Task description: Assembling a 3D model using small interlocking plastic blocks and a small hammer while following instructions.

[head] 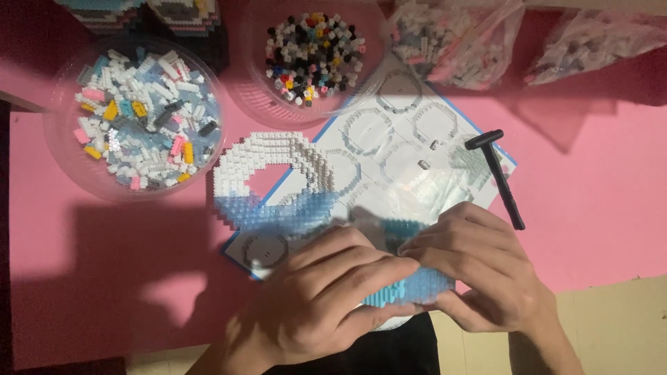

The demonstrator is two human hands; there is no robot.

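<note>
Both hands close around a light blue brick piece (410, 285) near the front edge of the pink table (597, 201). The left hand (326, 298) wraps over its left part with fingers curled on top, and the right hand (479, 271) grips its right end, fingers bent across the upper face and thumb below. The fingertips of the two hands meet over the middle of the piece, so most of it is hidden.

Just beyond the hands lies a white instruction sheet (410, 153) with a blue border, set at a slant on the middle of the table. A ring of white and light blue bricks (271, 184) rests on the sheet's left corner and reaches past it onto the table. A black tool (499, 173) with a T-shaped head lies across the sheet's right edge.

Toward the far left corner stands a clear bowl (135, 114) of mostly white, blue, pink and yellow bricks. A second clear bowl (314, 55) at the far edge holds small black, white and coloured bricks. Clear plastic bags (479, 42) of bricks lie at the far right.
</note>
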